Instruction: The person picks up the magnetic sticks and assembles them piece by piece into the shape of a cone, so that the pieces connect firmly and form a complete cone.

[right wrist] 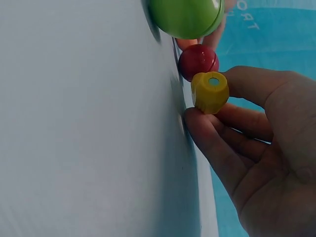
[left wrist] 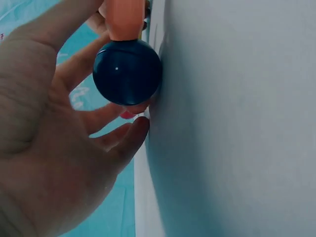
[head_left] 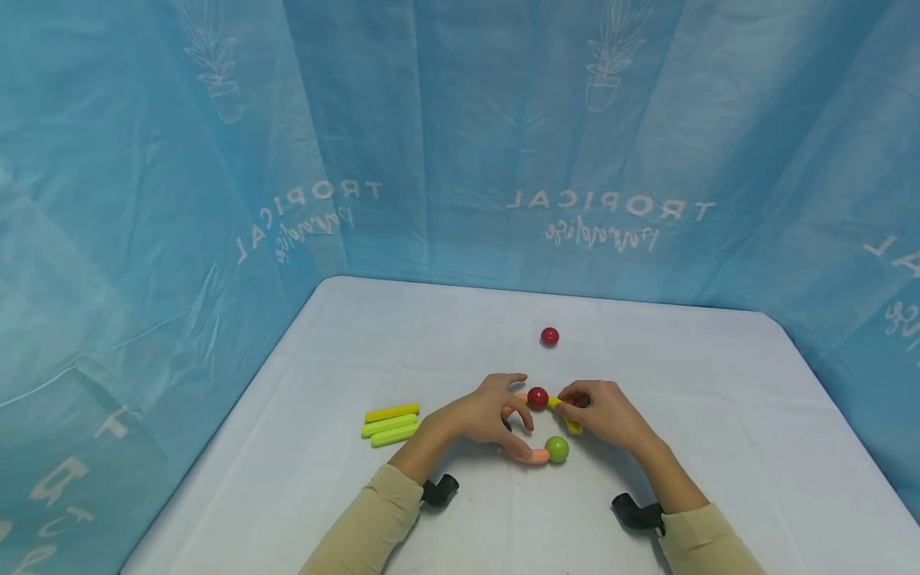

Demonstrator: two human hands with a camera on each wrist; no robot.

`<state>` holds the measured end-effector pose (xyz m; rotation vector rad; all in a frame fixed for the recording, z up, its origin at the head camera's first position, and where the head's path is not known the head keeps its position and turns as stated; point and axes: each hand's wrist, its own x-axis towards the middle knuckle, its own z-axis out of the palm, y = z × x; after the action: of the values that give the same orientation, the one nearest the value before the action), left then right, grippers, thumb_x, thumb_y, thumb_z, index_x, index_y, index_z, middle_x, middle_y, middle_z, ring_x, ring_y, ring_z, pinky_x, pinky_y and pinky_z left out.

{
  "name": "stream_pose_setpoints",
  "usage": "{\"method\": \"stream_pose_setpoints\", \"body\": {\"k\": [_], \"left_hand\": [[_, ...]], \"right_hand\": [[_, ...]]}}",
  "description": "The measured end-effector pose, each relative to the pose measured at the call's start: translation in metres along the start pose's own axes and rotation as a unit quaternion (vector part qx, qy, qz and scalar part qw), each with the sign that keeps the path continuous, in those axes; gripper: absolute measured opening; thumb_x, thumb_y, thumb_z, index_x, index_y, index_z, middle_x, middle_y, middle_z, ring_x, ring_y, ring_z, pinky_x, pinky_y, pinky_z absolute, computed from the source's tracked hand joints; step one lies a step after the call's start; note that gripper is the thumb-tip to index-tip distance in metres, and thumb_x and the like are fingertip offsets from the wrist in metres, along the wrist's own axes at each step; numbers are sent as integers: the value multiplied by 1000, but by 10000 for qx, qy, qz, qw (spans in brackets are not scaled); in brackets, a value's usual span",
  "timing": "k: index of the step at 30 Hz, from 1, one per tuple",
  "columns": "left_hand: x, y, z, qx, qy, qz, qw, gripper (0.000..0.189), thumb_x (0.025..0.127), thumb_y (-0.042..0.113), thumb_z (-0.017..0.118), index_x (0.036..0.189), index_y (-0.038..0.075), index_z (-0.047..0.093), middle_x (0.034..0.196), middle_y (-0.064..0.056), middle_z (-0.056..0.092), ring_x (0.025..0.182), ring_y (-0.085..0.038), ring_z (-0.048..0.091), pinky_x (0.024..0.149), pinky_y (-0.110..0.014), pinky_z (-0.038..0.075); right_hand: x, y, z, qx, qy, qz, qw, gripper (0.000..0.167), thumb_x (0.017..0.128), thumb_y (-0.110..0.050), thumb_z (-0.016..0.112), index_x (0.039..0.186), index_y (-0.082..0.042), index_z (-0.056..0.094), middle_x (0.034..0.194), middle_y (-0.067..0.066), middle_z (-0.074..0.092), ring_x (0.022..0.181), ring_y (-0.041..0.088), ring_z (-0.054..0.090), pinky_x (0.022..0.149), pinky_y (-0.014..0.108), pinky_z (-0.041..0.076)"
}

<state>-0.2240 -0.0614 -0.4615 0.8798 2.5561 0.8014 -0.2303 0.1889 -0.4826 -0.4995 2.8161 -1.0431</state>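
My left hand point(head_left: 485, 414) arches over two orange curved rods, gripping them with thumb on the lower rod point(head_left: 536, 457) and fingers by the upper one. These rods meet at a dark blue ball point(left wrist: 127, 72), mostly hidden under the hand in the head view. A green ball point(head_left: 557, 449) sits on the lower rod's end, a red ball point(head_left: 537, 398) on the upper's. Between thumb and fingers, my right hand point(head_left: 607, 411) pinches a yellow curved rod point(right wrist: 210, 96), one end at the red ball, the other pointing toward the right wrist camera.
A second red ball point(head_left: 549, 336) lies farther back on the white table point(head_left: 690, 359). Left of my hands are a yellow straight rod point(head_left: 391, 413) and two yellow-green rods point(head_left: 394, 434) side by side. Blue printed curtains point(head_left: 460, 160) hang around the table.
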Motion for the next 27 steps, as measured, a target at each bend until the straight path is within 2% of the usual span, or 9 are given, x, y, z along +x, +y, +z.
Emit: {"method": "stream_pose_setpoints", "body": {"k": [3, 8, 14, 27], "left_hand": [[-2, -2, 1, 70, -384, 80, 9992, 28, 64, 55, 84, 84, 40, 72, 158, 3, 14, 144, -21, 2, 107, -57, 24], [-4, -3, -1, 314, -709, 248, 9967, 26, 63, 47, 88, 82, 44, 71, 160, 2, 8, 145, -21, -7, 109, -60, 14], [-5, -3, -3, 373, -772, 286, 9959, 24, 65, 39, 89, 79, 43, 70, 160, 4, 10, 145, -23, -5, 110, -59, 13], [-3, -5, -3, 281, -801, 314, 9959, 24, 65, 40, 89, 80, 42, 70, 158, 8, 15, 145, -21, 2, 111, -56, 14]], "right_hand": [[-1, -1, 1, -26, 16, 43, 10000, 19, 85, -28, 75, 98, -14, 72, 80, -8, 62, 74, 13, 56, 70, 30, 49], [-3, -3, 1, 1, 47, 11, 10000, 18, 85, -26, 74, 98, -14, 72, 80, -7, 62, 74, 13, 56, 70, 31, 49], [-2, -3, 3, -2, 75, 24, 10000, 17, 85, -26, 74, 98, -15, 71, 80, -7, 61, 74, 13, 55, 69, 31, 49], [-4, -10, 1, 43, -25, 35, 10000, 19, 86, -27, 74, 99, -14, 70, 76, -6, 59, 72, 14, 53, 65, 31, 47]]}}
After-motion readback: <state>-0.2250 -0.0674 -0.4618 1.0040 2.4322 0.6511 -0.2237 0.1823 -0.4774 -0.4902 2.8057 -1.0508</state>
